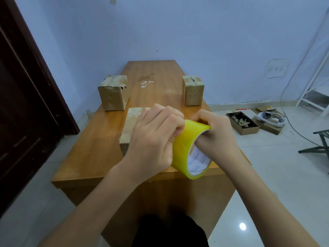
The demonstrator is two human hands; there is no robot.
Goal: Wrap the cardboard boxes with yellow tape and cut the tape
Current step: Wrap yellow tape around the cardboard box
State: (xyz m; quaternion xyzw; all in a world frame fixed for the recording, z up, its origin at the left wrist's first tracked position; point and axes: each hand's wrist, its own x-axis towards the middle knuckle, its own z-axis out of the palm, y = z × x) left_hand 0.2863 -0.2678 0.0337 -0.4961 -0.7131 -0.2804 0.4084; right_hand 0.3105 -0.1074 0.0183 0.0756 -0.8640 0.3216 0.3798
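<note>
A roll of yellow tape is held up over the near end of the wooden table. My right hand grips the roll with its fingers curled through the core. My left hand has its curled fingertips on the roll's outer face, near the top. Behind my left hand lies a cardboard box, mostly hidden. Two more cardboard boxes stand farther back: one at the table's left edge, one at the right edge.
A scrap of clear tape is stuck to the far tabletop. A dark door is at the left. On the floor at the right lie an open box of scraps, flattened cardboard, a cable and a white rack.
</note>
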